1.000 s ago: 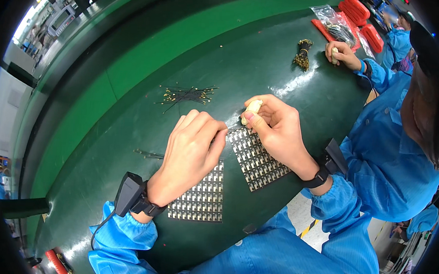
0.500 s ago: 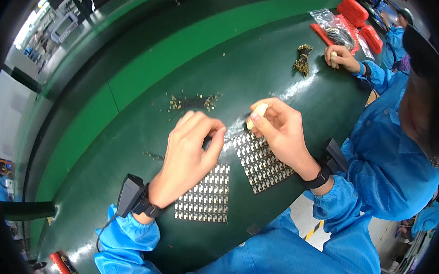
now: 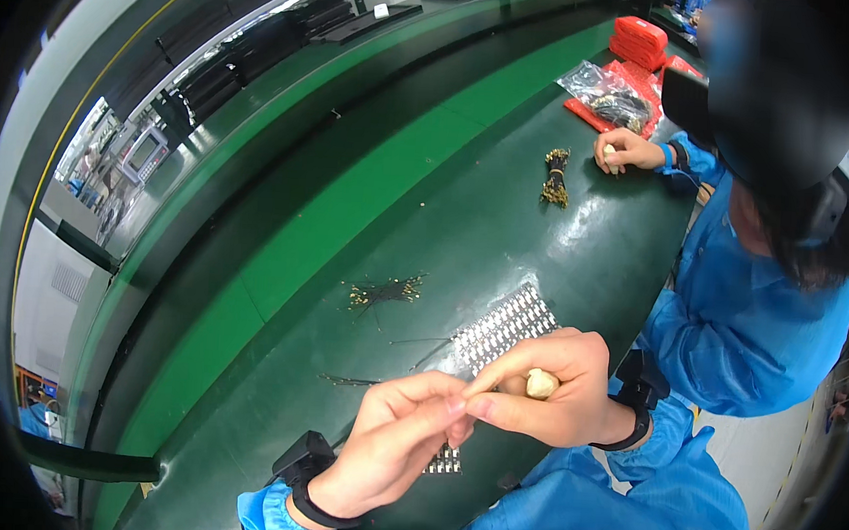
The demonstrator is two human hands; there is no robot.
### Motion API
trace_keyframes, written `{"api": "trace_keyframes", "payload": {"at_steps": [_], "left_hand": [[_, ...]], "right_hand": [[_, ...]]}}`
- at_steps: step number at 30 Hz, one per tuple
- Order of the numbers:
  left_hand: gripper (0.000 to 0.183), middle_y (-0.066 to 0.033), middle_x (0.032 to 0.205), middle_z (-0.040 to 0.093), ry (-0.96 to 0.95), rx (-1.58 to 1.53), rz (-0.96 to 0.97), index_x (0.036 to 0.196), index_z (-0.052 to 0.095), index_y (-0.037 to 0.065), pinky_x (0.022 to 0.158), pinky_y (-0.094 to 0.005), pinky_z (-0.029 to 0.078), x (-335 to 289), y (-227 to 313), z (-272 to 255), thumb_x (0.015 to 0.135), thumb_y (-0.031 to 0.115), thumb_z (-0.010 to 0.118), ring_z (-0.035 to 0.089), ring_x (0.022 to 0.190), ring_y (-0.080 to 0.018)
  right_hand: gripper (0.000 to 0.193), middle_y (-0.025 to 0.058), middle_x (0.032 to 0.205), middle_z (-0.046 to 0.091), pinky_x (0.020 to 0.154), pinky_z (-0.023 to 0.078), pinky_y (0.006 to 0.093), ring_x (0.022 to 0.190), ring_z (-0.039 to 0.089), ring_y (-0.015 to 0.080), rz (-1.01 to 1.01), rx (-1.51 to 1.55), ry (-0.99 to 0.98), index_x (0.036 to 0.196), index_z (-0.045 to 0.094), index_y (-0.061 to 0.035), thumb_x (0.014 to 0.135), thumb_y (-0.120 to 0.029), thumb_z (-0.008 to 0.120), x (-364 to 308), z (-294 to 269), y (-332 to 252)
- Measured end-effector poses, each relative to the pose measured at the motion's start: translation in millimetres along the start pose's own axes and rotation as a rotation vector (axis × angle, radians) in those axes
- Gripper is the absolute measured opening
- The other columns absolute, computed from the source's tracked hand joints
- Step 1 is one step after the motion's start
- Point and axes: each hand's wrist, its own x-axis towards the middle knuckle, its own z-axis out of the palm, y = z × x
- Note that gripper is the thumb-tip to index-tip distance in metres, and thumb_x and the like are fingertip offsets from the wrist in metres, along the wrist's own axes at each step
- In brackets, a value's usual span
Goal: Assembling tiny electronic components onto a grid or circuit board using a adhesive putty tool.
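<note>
My left hand [image 3: 391, 441] and my right hand [image 3: 572, 383] meet fingertip to fingertip above the near side of the green table. A pale yellow, putty-like lump [image 3: 541, 383] rests in the curled fingers of my right hand, while its thumb and forefinger pinch against the left fingertips. Anything between those tips is too small to make out. Behind my hands lies a panel of small black-and-white circuit boards [image 3: 505, 325]; a second panel [image 3: 445, 461] is mostly hidden beneath them. Thin black wires [image 3: 346, 381] lie beside my left hand.
Farther off is a loose pile of black wires with gold ends [image 3: 385, 290]. A tied wire bundle [image 3: 556, 178] lies near a co-worker's hand [image 3: 632, 151], which holds a similar pale lump. Red packs [image 3: 638, 41] and a clear bag [image 3: 606, 92] sit at the far right.
My hands have come together from apart, so their fingertips now touch. The view has shifted, and the table things appear lower. The pale lump sits deeper in my right hand.
</note>
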Motion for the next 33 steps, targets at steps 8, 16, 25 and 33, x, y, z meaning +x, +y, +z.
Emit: {"api": "trace_keyframes", "payload": {"at_steps": [8,16,25,33], "left_hand": [[0.019,-0.0061,0.108,0.072,-0.105,0.152,0.088,0.123,0.073,-0.005,0.086,-0.029,0.053,-18,0,7,0.106,-0.001,0.067,0.065,0.097,-0.0121],[0.02,-0.0095,0.116,0.076,-0.1,0.2,0.075,0.125,0.074,-0.005,0.09,-0.0298,0.055,-21,-3,5,0.106,0.0,0.068,0.068,0.1,-0.0131],[0.021,-0.0098,0.117,0.076,-0.116,0.198,0.062,0.126,0.074,-0.003,0.091,-0.0308,0.055,-15,-3,1,0.106,0.0,0.069,0.067,0.102,-0.013],[0.025,-0.0119,0.099,0.077,0.057,1.138,0.733,0.106,0.082,0.0,0.073,-0.0334,0.056,5,17,0,0.085,-0.012,0.08,0.07,0.081,-0.02]], "right_hand": [[0.014,0.0097,0.066,0.072,0.053,0.05,0.0252,0.057,0.064,0.0097,-0.04,0.116,-0.047,0.099,0.08,0.0087,0.09,0.002,0.088,-5,5,-8],[0.01,0.0159,0.077,0.079,0.063,0.059,0.0254,0.068,0.077,0.015,0.115,0.249,-0.011,0.094,0.079,0.0077,0.089,0.004,0.087,-10,10,-11],[0.006,0.0101,0.08,0.079,0.059,0.056,0.0253,0.07,0.074,0.0101,0.026,0.211,-0.059,0.099,0.078,0.004,0.098,-0.001,0.08,-8,7,8],[0.035,0.0039,0.063,0.065,0.046,0.034,0.0247,0.052,0.054,0.0046,-0.327,-0.277,-0.043,0.107,0.082,0.0013,0.078,-0.008,0.099,-2,-8,-3]]}}
